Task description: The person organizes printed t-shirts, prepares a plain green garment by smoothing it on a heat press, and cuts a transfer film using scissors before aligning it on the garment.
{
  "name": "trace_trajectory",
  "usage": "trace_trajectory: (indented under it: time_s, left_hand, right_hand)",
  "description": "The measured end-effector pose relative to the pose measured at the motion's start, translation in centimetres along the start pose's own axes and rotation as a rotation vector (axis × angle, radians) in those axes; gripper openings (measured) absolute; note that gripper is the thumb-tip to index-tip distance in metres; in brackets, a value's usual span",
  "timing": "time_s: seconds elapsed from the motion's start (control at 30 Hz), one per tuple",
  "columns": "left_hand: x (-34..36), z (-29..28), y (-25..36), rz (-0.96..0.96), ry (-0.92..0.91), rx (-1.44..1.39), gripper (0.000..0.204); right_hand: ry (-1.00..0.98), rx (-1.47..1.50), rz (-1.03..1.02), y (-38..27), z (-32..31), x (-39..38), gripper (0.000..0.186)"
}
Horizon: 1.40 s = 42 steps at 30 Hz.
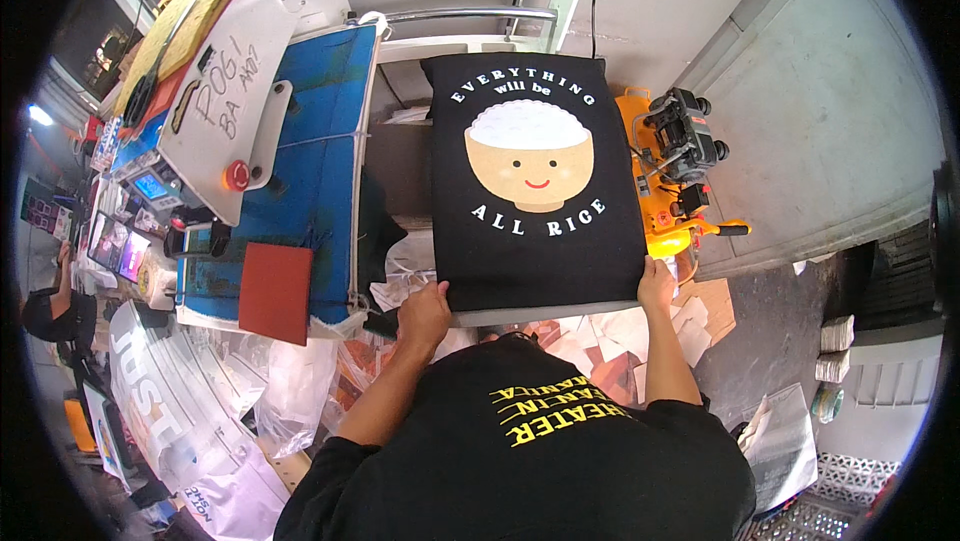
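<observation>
A black cloth piece (pixel 540 266) lies flat in front of me, printed with a smiling bowl of rice and white lettering. Whether it is a bag or a shirt I cannot tell. My left hand (pixel 425 317) is closed on its near left corner, thumb on top. At the near right corner, my right hand (pixel 657 287) pinches the edge in the same way. Under the near edge shows a pale grey board edge (pixel 545 314); the cloth covers the rest of that board.
To the left stands a blue padded surface (pixel 300 176) with a red-brown square pad (pixel 275 293) and a white machine housing with a red button (pixel 236 176). An orange compressor (pixel 665 211) is at right. Papers (pixel 610 341) and clear plastic (pixel 295 381) lie below. Another person (pixel 60 311) is far left.
</observation>
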<state>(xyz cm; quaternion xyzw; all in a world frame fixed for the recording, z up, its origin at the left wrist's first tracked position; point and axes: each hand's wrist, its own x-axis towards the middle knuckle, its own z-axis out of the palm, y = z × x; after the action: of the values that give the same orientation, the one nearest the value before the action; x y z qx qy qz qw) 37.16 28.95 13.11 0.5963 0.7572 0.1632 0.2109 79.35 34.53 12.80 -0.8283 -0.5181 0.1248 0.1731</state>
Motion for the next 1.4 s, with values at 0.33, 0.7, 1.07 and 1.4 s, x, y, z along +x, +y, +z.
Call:
trace_trajectory:
  time_s: [0.33, 0.7, 1.07, 1.4]
  left_hand:
    - [-4.0, -6.4, 2.3, 0.14, 0.002, 0.042, 0.04]
    - [1.5, -29.5, -11.7, 0.171, 0.794, 0.456, 0.041]
    - [2.5, -28.1, -6.8, 0.128, 0.792, 0.443, 0.048]
    - [-0.8, -22.3, 0.8, 0.607, 0.565, -0.009, 0.035]
  right_hand:
    - [0.208, -0.157, -0.103, -1.4, -0.6, -1.6, 0.039]
    - [-0.132, -0.337, -0.364, -6.2, 0.6, -9.3, 0.073]
    - [0.047, 0.245, -0.777, -11.7, -4.7, -7.0, 0.025]
    - [0.016, 0.712, -1.072, -32.7, -7.2, -13.2, 0.035]
